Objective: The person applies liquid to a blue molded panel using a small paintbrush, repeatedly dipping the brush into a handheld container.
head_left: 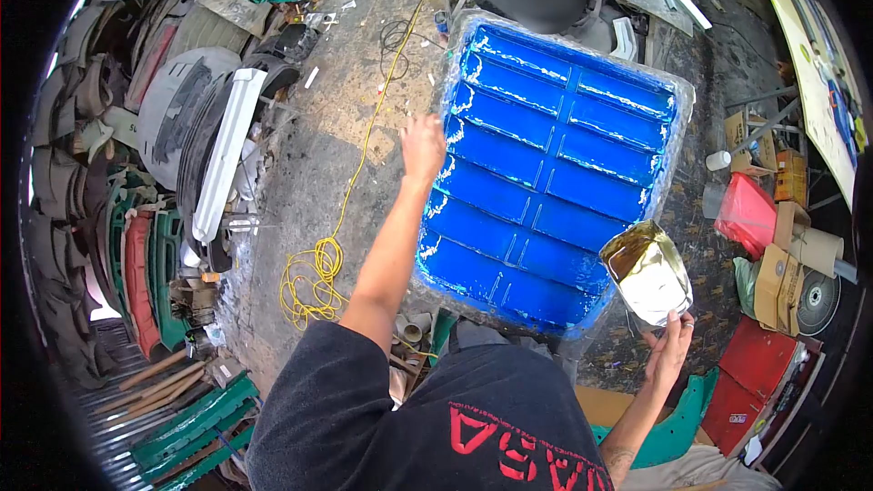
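A worn, grey-brown floor (309,191) stretches around the work. In front of the person lies a large rectangular blue tray-like form with shallow ribbed panels and a rough greyish rim (491,177), its glossy surface marked with irregular white patches, thickest along the left, top and right edges. To its left, well apart, a long white channel-shaped piece (227,159) leans at a slant among stacked parts, and a thin yellow cord (326,259) runs across the floor into a loose coil. Above the form's near right corner tilts a squarish open-topped metal tin with a gold-toned inner wall (627,250); the bright white inside it could be contents or glare, I cannot tell which. The right hand (671,350) has its fingers closed on the tin's near edge, holding it up. The left hand (423,147) is at the form's left rim with fingers loosely curled; whether it grips anything, or actually touches the rim, cannot be made out. The step in hand looks like treating the form's surface, with the tin kept within reach. The next move would call for a steady tin, so that nothing tips onto the blue panels unintended.
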A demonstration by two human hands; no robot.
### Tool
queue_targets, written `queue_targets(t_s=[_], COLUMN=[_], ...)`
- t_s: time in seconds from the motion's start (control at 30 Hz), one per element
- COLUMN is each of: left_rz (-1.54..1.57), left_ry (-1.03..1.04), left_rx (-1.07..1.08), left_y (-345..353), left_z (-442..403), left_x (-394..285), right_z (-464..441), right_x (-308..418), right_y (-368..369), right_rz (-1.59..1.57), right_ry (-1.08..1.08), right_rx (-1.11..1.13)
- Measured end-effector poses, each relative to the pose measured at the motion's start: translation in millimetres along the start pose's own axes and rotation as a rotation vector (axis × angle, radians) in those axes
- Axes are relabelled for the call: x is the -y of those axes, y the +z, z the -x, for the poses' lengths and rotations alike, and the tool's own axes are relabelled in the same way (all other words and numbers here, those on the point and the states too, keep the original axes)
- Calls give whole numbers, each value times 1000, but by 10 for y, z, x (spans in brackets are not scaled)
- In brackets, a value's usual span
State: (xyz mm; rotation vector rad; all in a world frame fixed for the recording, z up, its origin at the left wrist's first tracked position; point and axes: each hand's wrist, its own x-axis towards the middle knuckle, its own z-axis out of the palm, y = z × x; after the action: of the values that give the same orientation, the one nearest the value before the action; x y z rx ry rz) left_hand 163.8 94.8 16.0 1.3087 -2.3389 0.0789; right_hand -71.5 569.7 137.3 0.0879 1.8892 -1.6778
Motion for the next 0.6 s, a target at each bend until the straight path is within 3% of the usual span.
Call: queue_targets(t_s=[0.1,0.13,0.23,0.3,0.37,0.43,0.5,0.6], left_rz=[21,159,570,628,728,825,654,387], left_ry=[163,221,106,57,93,2,-158,-210], left_rx=[62,79,257,362,256,83,52,-94], left_y=[253,479,326,241,558,697,505,247], left_z=[325,463,629,519,425,308,161,107], left_x=[-295,-378,-828,-811,-469,-120,100,131], right_z=[9,29,86,108,136,190,247,370], right_x=[33,58,124,107,101,108,54,-80], right_y=[33,51,104,105,114,124,25,-95], right_rz=[40,47,33,25,44,21,24,-29], right_ry=[9,3,-14,-21,-32,-28,-15,7], right_rx=[27,30,43,33,37,61,67,25])
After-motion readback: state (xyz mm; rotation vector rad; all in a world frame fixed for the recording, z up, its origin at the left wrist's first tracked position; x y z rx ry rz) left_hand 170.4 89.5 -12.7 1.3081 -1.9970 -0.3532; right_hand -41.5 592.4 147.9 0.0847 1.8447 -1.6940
